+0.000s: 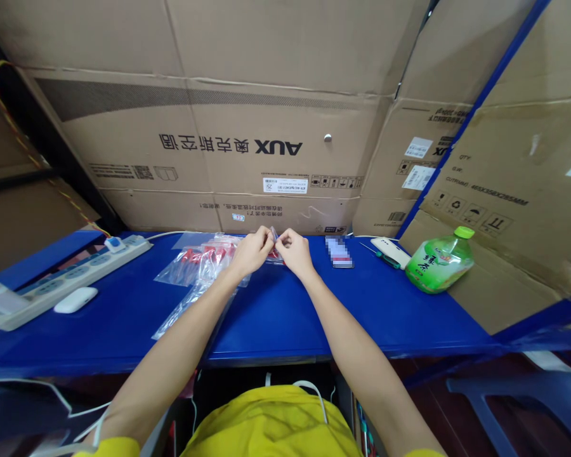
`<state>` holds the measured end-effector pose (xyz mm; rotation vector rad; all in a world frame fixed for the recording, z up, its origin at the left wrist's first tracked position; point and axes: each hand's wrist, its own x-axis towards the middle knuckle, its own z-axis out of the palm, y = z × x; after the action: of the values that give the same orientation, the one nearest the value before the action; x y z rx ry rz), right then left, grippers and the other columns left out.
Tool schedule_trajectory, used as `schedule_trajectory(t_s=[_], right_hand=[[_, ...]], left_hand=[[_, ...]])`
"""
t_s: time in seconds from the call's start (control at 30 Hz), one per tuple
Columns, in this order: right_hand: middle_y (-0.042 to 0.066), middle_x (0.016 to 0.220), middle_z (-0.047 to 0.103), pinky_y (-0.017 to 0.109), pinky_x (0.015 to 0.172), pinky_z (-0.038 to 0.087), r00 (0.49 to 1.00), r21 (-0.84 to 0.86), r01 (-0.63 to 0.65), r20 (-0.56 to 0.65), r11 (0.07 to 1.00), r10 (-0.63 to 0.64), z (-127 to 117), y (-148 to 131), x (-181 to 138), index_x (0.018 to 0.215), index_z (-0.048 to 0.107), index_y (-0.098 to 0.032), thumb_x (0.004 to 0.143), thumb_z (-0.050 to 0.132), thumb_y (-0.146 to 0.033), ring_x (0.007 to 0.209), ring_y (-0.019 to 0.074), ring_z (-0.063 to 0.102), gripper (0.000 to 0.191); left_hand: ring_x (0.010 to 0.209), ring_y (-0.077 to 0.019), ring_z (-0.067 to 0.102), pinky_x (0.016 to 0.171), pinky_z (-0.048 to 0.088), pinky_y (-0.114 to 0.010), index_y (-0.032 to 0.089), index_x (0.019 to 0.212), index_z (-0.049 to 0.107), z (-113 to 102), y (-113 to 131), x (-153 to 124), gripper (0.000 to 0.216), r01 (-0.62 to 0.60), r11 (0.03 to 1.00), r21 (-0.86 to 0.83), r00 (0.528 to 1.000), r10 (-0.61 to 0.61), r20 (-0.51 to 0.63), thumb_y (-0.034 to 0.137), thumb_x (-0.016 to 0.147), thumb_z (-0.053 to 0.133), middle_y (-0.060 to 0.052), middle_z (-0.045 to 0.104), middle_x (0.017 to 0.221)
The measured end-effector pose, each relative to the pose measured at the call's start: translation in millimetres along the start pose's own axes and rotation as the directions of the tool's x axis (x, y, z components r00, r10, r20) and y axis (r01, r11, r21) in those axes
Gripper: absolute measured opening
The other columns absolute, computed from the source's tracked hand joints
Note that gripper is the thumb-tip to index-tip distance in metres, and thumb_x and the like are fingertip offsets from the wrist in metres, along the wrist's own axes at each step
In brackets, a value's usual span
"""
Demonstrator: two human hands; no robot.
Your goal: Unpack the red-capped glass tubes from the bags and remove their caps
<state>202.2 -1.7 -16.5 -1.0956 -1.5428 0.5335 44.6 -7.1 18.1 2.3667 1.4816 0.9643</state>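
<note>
Both of my hands meet over the far middle part of the blue table. Between them is a small clear plastic bag with something red in its lower part. My left hand pinches the bag's top edge from the left, fingers closed. From the right, my right hand pinches the same edge with thumb and forefinger. Left of my hands, several clear bags with red items lie in a pile. Flat clear plastic bags extend under my left forearm. What the red items are, I cannot make out.
A long power strip and a white case lie at the left. A phone, a screwdriver, a white device and a green bottle are at the right. Cardboard panels wall off the back.
</note>
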Motion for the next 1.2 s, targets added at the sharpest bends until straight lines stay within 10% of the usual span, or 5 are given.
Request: schedule_trajectory(t_s=[0.67, 0.83, 1.2], right_hand=[[-0.001, 0.068, 0.07, 0.024, 0.052, 0.051, 0.982, 0.052, -0.179, -0.051, 0.982, 0.182, -7, 6, 4, 0.077, 0.049, -0.026, 0.081, 0.06, -0.034, 0.056, 0.0179, 0.071, 0.014], [0.0, 0.097, 0.075, 0.024, 0.055, 0.052, 1.0, 0.064, -0.014, 0.007, 0.998, 0.014, -8, 5, 1, 0.096, 0.053, -0.026, 0.082, 0.056, -0.024, 0.054, 0.0127, 0.068, 0.014], [0.003, 0.12, 0.078, 0.035, 0.11, 0.051, 0.987, -0.039, 0.152, 0.051, 0.988, -0.15, -5, -7, 0, 0.108, 0.08, -0.024, 0.081, 0.044, -0.004, 0.116, 0.0214, 0.071, 0.049]], left_hand=[[0.059, -0.0143, 0.052, 0.062, 0.034, -0.027, 0.02, 0.075, 0.059, -5, 3, -1, 0.027, -0.034, 0.995, -0.097, 0.989, 0.02, -0.146, 0.036, 0.094, 0.049, 0.0, 0.062, 0.065], [0.061, -0.0164, 0.054, 0.063, 0.033, -0.028, 0.021, 0.084, 0.063, -3, 2, -3, 0.035, -0.028, 1.0, -0.001, 0.988, 0.027, -0.15, 0.044, 0.101, 0.043, -0.001, 0.064, 0.067], [0.077, -0.0194, 0.065, 0.072, 0.04, -0.028, 0.021, 0.1, 0.064, -2, 10, -10, 0.035, -0.045, 0.998, 0.054, 0.967, 0.057, -0.248, 0.046, 0.105, 0.04, -0.005, 0.071, 0.082]])
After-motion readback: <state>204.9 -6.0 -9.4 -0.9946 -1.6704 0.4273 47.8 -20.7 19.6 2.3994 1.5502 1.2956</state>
